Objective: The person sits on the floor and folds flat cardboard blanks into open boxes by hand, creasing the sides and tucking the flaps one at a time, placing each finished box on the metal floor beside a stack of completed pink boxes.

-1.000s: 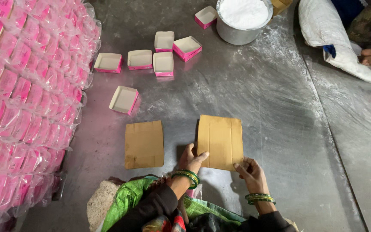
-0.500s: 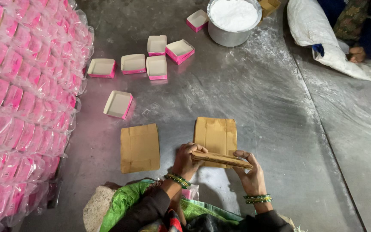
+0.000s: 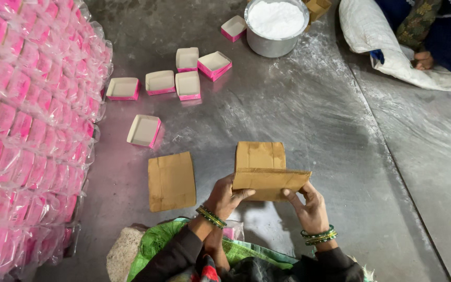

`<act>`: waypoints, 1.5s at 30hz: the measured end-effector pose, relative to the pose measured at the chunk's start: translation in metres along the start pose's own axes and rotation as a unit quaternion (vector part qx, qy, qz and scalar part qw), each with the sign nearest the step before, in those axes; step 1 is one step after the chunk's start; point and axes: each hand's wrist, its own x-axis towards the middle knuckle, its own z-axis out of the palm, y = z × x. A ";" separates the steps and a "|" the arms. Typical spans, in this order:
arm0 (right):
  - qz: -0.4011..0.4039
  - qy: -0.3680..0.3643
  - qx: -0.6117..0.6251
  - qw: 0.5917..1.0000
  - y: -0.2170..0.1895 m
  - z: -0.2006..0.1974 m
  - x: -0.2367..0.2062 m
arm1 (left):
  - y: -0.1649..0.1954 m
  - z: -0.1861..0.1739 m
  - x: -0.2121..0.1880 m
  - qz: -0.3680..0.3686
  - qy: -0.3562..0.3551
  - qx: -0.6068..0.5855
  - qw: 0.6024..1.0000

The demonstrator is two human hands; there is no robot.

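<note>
1. Our left hand (image 3: 224, 197) and right hand (image 3: 309, 208) each grip an end of a folded brown cardboard sheet (image 3: 270, 180).
2. Its long axis runs left to right, folded edge facing away from us, just above the metal floor (image 3: 298, 104).
3. A flat cardboard piece (image 3: 171, 181) lies just to the left.
4. Open pink boxes (image 3: 161, 82) sit well beyond.

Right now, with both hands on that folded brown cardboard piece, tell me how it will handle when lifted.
The brown cardboard piece probably stays fairly stiff: its top flap holds a straight edge between the left hand and right hand. It looks light, since fingertips alone carry it. It may flex along its fold, where the upper panel already bends forward.
</note>
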 end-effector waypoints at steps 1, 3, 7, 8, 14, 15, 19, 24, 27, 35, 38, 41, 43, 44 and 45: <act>0.016 -0.014 0.038 0.999 -0.006 -0.004 -0.001 | 0.013 -0.008 -0.001 -0.010 -0.019 0.014 1.000; 0.045 -0.039 0.119 0.991 -0.023 -0.012 -0.004 | 0.044 -0.027 -0.002 -0.026 -0.059 0.042 0.997; 0.029 -0.078 0.279 0.957 -0.077 -0.027 -0.011 | 0.119 -0.059 -0.009 -0.033 -0.146 -0.116 0.982; 0.005 -0.086 0.317 0.944 -0.093 -0.031 -0.013 | 0.140 -0.065 -0.010 -0.024 -0.154 -0.129 0.979; -0.035 -0.040 0.412 0.910 -0.177 -0.044 -0.037 | 0.252 -0.071 -0.019 0.000 -0.163 -0.165 0.973; -0.038 -0.011 0.420 0.907 -0.184 -0.042 -0.043 | 0.265 -0.068 -0.020 0.001 -0.160 -0.165 0.973; -0.044 0.091 0.452 0.886 -0.194 -0.035 -0.063 | 0.288 -0.040 -0.029 0.033 -0.110 -0.062 0.991; -0.049 0.157 0.317 0.934 -0.206 -0.033 -0.082 | 0.284 -0.008 -0.025 0.040 0.022 -0.013 0.999; -0.102 0.244 0.205 0.942 -0.216 -0.010 -0.100 | 0.279 0.009 -0.029 0.027 0.102 0.060 0.993; -0.117 0.271 0.086 0.952 -0.220 -0.014 -0.114 | 0.287 0.033 -0.030 0.136 0.088 -0.007 0.987; -0.146 0.171 0.210 0.951 -0.232 -0.056 -0.093 | 0.294 0.027 -0.021 0.123 0.084 -0.017 0.989; -0.066 0.117 0.255 0.958 -0.235 -0.095 -0.078 | 0.300 0.018 -0.020 0.139 0.063 0.004 0.988; -0.074 0.095 0.278 0.953 -0.232 -0.106 -0.073 | 0.302 0.016 -0.023 0.133 0.044 0.010 0.990; -0.076 0.082 0.289 0.951 -0.228 -0.109 -0.074 | 0.303 0.017 -0.026 0.115 0.036 0.006 0.993; -0.088 0.099 0.286 0.949 -0.224 -0.109 -0.074 | 0.304 0.017 -0.028 0.098 0.027 0.002 0.995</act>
